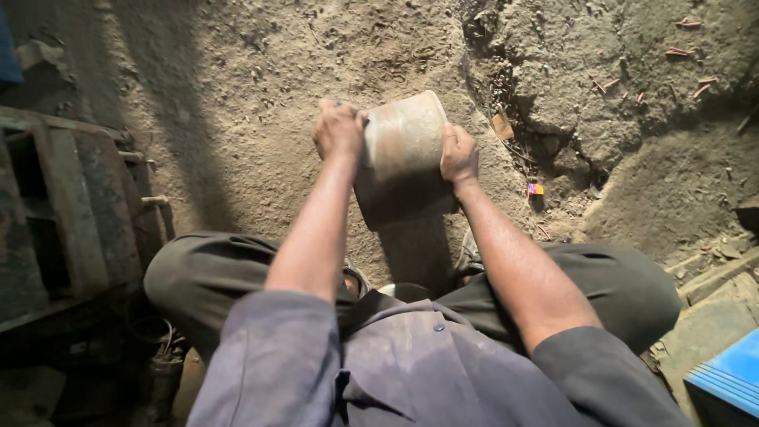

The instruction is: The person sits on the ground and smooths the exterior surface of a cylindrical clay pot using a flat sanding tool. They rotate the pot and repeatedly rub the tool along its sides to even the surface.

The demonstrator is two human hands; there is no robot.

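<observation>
Metal drum [402, 158], short, rusty and dusty, is held off the sandy floor [237, 103] in front of the person's knees, tilted w/ its open rim pointing away from the camera. Left hand [338, 130] is clamped on the drum's left edge, fingers curled over the rim; right hand [458, 156] grips the right side, thumb up along the wall. Both hands closed tight on it, arms nearly straight.

Risk, as I judge it: drum looks heavy and the grip is only at the two sides, nothing under the bottom. Dusty surface could let a palm slide, and then it drops toward the feet [468, 257] right below. Rim edge may be sharp or rusty vs. bare fingers.

Other stuff: rusty metal frame [67, 213] close on the left, blue box [731, 379] at lower right, small coloured scrap [536, 188] on the floor just right of the drum, reddish bits [680, 52] scattered on the mound at upper right.
</observation>
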